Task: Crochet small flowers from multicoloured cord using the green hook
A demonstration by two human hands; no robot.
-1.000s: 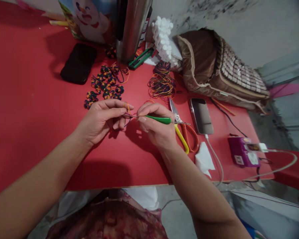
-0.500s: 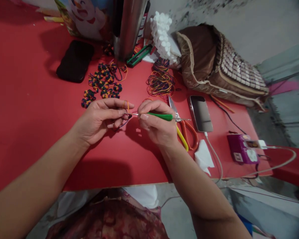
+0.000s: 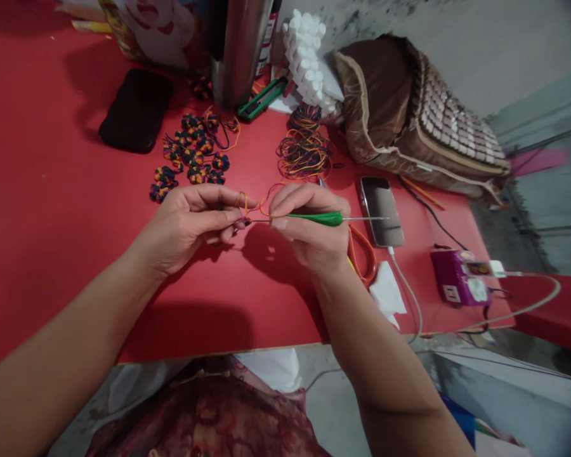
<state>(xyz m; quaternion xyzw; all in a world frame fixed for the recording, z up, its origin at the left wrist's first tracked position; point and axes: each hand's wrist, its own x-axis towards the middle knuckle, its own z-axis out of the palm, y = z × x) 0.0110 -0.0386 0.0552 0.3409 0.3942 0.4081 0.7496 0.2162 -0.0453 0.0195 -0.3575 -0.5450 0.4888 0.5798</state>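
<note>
My right hand pinches a crochet hook by its green handle; its thin metal shaft points left, and a second metal end sticks out to the right. My left hand is closed on a small piece of multicoloured yarn, with orange thread looped round the index finger. The hook's tip reaches the yarn at the left fingertips. Above the left hand lie several crocheted pieces in dark green, orange and pink. A loose tangle of the same yarn rests beyond my right hand.
Scissors with an orange handle lie partly under my right hand, beside a phone on a cable. A black case, green cutter, metal flask, brown bag and purple box stand around the red table.
My right hand with the hook has shifted slightly right, away from the left hand, and now covers more of the scissors. Pink and orange thread shows between the hands. The view has tilted a little.
</note>
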